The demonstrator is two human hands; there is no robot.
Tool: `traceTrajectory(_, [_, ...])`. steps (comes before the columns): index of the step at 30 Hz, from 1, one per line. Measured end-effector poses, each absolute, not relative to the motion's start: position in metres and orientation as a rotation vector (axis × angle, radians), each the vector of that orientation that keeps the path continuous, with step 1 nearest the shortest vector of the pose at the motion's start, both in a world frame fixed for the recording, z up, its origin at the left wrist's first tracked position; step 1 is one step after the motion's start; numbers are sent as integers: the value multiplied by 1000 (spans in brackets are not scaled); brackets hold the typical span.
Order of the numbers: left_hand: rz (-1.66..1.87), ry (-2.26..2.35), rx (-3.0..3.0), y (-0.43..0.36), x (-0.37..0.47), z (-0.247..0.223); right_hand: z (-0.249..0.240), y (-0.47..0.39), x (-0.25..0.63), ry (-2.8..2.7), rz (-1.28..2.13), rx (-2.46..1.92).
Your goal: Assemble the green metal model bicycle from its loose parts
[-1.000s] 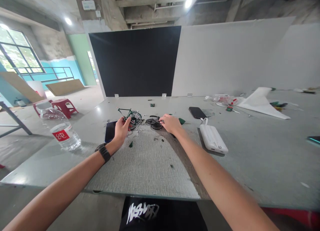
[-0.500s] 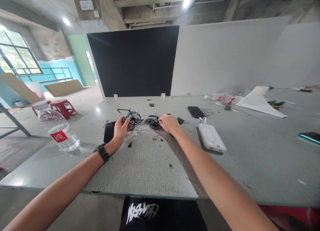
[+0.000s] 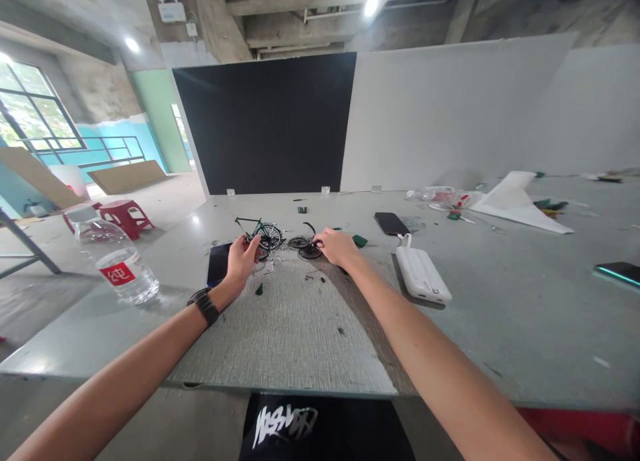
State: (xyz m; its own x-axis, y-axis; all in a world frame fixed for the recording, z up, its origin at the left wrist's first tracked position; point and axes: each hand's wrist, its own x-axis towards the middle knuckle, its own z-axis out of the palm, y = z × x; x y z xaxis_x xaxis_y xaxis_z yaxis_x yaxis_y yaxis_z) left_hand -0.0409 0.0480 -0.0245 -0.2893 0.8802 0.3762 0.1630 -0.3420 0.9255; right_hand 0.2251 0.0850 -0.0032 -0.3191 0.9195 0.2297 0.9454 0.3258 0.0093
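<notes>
My left hand (image 3: 243,256) is closed on a small green model bicycle (image 3: 270,236), its frame pointing left and a spoked wheel on its right side. Fingertips hide the middle of the model. Pressed together, the fingers of my right hand (image 3: 334,246) pinch something small beside two loose black model wheels (image 3: 300,242). A thin curved black strip (image 3: 311,227), like a mudguard, rises at a tilt just left of those fingers; its lower end is hidden, so whether they hold it I cannot tell. Small clear and dark bits lie between the hands.
A water bottle (image 3: 123,264) stands at the left. A dark phone-like slab (image 3: 218,264) lies under my left wrist. On the right are a phone (image 3: 391,224), a white power bank (image 3: 423,274) and a white wing-shaped piece (image 3: 520,204). Green scraps (image 3: 359,240) lie about.
The curved black strip has swung from lying nearly flat to standing tilted up beside my right fingers. My left hand and the bicycle have hardly moved.
</notes>
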Motion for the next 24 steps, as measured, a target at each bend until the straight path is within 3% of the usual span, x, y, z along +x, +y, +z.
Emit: traceTrajectory(24, [1616,1323,1432,48,-40,-25,-1,81,228,-2268,-138,-1629])
